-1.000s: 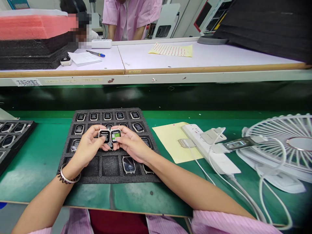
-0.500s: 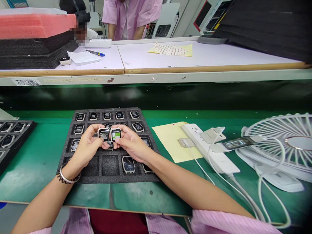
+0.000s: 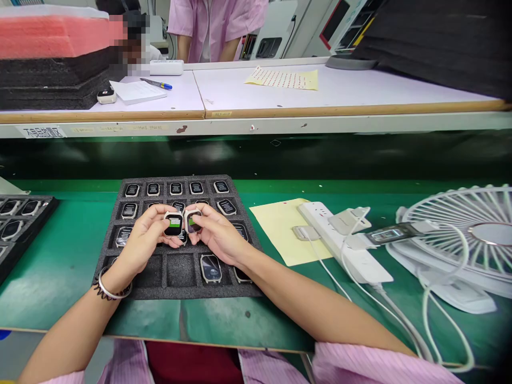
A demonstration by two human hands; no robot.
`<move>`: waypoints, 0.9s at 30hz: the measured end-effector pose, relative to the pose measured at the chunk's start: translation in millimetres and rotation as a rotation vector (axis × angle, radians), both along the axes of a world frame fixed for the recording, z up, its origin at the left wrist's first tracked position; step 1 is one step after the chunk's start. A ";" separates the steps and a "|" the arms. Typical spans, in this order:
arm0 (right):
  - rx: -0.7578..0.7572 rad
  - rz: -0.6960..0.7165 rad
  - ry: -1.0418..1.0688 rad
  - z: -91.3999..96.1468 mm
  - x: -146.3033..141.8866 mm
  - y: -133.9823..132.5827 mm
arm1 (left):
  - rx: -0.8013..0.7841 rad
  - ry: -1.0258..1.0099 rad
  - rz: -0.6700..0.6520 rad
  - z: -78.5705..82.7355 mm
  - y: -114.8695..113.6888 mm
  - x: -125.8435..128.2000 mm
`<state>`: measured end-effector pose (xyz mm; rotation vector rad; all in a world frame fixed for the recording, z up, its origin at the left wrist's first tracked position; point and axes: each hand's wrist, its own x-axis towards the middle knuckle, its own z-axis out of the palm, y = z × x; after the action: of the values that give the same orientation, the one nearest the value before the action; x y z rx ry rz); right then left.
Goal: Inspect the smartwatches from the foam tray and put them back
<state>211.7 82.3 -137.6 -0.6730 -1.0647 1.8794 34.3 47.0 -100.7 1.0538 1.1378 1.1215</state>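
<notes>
Side by side above a dark foam tray (image 3: 180,271), I hold two strapless smartwatch bodies with pale frames. My left hand (image 3: 146,234) is closed around the left smartwatch (image 3: 174,225), its thumb at the screen's edge; a green and white block shows on that lit screen. In my right hand (image 3: 218,234) the other smartwatch (image 3: 192,224) is gripped, the thumb lying over part of its screen, where some green shows. The two watches meet or nearly meet. More watch bodies (image 3: 210,268) lie in the tray's pockets, several with text on their screens; my hands hide some pockets.
Another watch tray (image 3: 24,226) is at the left. On the right are a yellow sheet (image 3: 276,229), a power strip (image 3: 340,240) with white cables and a fan (image 3: 472,234). A shelf (image 3: 224,96) runs across the back, with a person (image 3: 216,26) beyond it.
The left watch's screen has gone from text to a green and white block. My right thumb has moved onto the right watch's screen, and both watches have shifted slightly rightward.
</notes>
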 end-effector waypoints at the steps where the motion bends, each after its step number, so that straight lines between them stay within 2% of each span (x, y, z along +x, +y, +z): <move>1: 0.007 -0.001 -0.004 -0.2 0.1 -0.1 | 0.000 -0.001 -0.005 0.2 0.0 0.0; 27: 0.046 0.032 -0.020 1.4 1.8 -2.7 | 0.039 0.014 0.001 -0.5 -0.2 -2.5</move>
<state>213.5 79.6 -136.2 -0.6528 -1.1350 1.8733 31.8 46.7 -101.2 1.0930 1.1312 1.1427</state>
